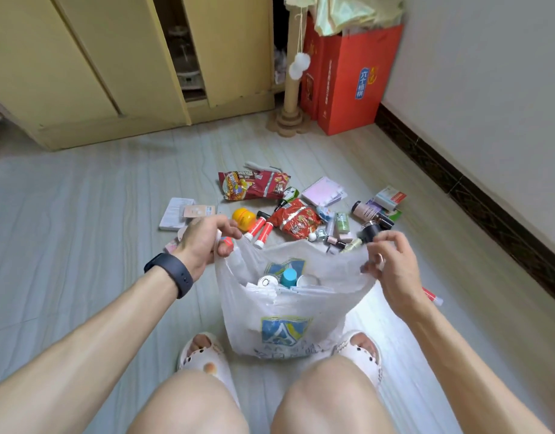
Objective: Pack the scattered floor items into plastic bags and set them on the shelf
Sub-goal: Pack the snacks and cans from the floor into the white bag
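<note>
The white plastic bag (288, 311) stands on the floor (82, 214) between the person's feet. Its mouth is held wide: the left hand (204, 241) has its fingers (227, 227) curled on the left rim, and the right hand (392, 266) pinches the right rim. The unpacked items lie just beyond the mouth. The two orange-and-white tubes (262, 230) are nearest, beside the left hand, side by side with their long axes pointing away, so that hand likely has the shorter reach.

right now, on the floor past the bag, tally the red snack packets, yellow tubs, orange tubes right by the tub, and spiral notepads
red snack packets: 2
yellow tub: 1
orange tubes beside it: 2
spiral notepad: 1
total outside the plastic bag: 6
</note>
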A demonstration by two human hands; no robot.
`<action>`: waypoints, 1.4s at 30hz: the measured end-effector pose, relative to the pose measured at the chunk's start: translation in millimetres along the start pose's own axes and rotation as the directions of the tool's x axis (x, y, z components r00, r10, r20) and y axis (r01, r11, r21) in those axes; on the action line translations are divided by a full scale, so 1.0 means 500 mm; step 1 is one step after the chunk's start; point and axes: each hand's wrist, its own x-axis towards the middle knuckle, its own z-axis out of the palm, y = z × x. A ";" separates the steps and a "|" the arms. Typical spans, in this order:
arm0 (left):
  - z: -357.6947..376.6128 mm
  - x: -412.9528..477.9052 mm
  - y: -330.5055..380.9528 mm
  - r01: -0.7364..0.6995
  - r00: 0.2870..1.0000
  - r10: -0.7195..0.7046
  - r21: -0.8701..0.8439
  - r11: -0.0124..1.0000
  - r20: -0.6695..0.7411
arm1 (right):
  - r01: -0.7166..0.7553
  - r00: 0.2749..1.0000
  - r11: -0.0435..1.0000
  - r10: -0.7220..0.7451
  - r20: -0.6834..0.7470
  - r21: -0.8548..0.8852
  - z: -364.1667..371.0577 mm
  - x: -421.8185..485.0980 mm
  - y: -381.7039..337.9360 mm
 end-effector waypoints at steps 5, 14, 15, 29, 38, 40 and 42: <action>0.005 -0.022 -0.074 -0.015 0.990 -0.074 0.610 0.793 0.121 | -0.077 0.986 0.878 0.138 0.096 -0.471 -0.028 -0.024 0.038; 0.061 -0.022 -0.104 -0.320 0.830 0.335 0.873 -0.367 0.445 | 0.242 0.954 0.079 -0.201 0.223 -0.967 -0.010 -0.024 0.072; 0.078 -0.014 -0.108 -0.408 0.742 0.334 0.788 -0.461 0.580 | 0.339 0.909 0.015 -0.264 0.323 -0.941 0.003 -0.021 0.075; -0.037 0.059 -0.297 -0.542 0.825 -0.067 0.752 -0.374 0.561 | 0.583 0.795 -0.285 0.396 0.461 -0.761 -0.034 0.021 0.233; -0.042 0.076 -0.351 -0.574 0.814 0.015 0.809 -0.127 0.581 | 0.506 0.813 -0.163 0.420 0.404 -0.847 -0.041 0.036 0.267; -0.045 0.073 -0.331 -0.575 0.815 0.030 0.814 -0.080 0.578 | 0.517 0.814 -0.165 0.398 0.423 -0.840 -0.034 0.030 0.245; -0.044 0.069 -0.303 -0.619 0.748 0.193 0.772 -0.145 0.635 | 0.567 0.813 -0.169 0.272 0.514 -0.806 -0.013 0.025 0.204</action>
